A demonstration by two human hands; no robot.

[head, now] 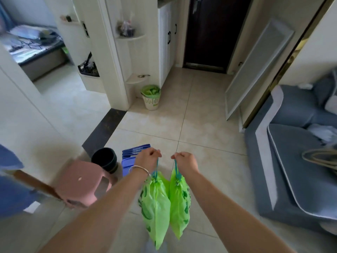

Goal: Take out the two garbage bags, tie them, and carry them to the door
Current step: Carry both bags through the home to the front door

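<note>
While each hand [148, 157] [186, 161] grips a tied bag [155, 205] [179, 201] hanging straight down, we face the door [209, 33], well ahead.

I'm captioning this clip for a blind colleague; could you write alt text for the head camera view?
A person's left hand and right hand each hold a tied green garbage bag by its drawstring, the left bag and right bag hanging side by side above a tiled floor. Ahead stands a dark door, with a lined white bin by the wall.
</note>
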